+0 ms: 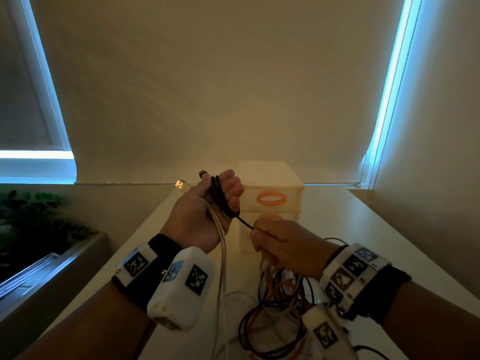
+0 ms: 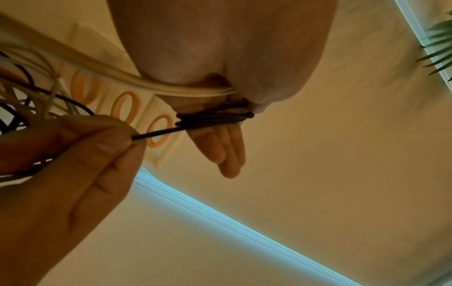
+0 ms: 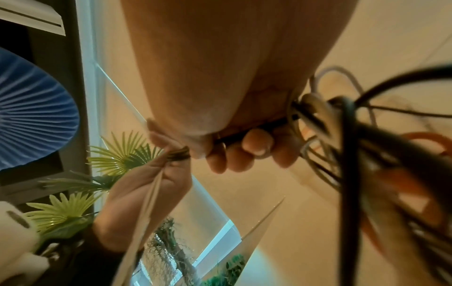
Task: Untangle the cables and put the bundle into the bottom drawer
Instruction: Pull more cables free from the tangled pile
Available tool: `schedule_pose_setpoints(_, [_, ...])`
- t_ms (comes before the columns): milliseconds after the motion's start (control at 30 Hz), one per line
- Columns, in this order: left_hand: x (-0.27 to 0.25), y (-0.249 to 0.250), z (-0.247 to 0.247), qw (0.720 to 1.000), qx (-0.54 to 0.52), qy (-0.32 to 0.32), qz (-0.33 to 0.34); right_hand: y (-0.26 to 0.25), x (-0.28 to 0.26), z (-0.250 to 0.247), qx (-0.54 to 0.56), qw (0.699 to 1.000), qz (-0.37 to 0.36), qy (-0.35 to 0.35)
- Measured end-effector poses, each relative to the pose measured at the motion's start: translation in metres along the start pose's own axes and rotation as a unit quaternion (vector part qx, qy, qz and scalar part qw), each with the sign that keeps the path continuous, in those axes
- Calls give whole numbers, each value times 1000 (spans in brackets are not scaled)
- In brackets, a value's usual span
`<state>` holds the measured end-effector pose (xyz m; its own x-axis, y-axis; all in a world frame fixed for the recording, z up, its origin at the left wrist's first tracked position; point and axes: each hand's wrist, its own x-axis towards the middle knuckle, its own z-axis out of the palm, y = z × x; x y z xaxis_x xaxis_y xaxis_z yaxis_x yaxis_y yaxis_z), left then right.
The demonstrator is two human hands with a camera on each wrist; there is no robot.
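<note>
My left hand (image 1: 226, 190) is raised palm up, with a black cable (image 1: 220, 198) wound in loops across the palm and a white cable (image 1: 221, 245) running through it. The white cable's USB plug (image 1: 181, 185) sticks out past the hand. In the left wrist view the black loops (image 2: 212, 118) cross the hand above the fingers (image 2: 220, 152). My right hand (image 1: 259, 235) pinches the black cable's taut end and grips a tangle of black, orange and white cables (image 1: 275, 307) hanging to the table. Behind both stands the white drawer unit (image 1: 272, 181) with orange ring handles; its bottom drawer is mostly hidden.
The white table (image 1: 363, 242) runs back to a wall with a drawn roller blind (image 1: 220, 87). A bead cord (image 1: 374, 165) hangs at the right. Green plants (image 1: 31, 216) and a window ledge lie to the left of the table.
</note>
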<state>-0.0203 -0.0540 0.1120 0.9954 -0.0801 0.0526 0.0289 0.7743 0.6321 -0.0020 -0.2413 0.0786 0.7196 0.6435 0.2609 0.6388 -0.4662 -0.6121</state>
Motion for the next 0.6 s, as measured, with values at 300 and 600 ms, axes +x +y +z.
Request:
schedule_pose_setpoints(300, [-2,29,-4,997,-2,-74,31,21,-5,-7,-41,999,-6,18])
schedule_pose_setpoints(600, [-11,49,0,992,-33,-109,51,19,0,-17,8,1000,26,-2])
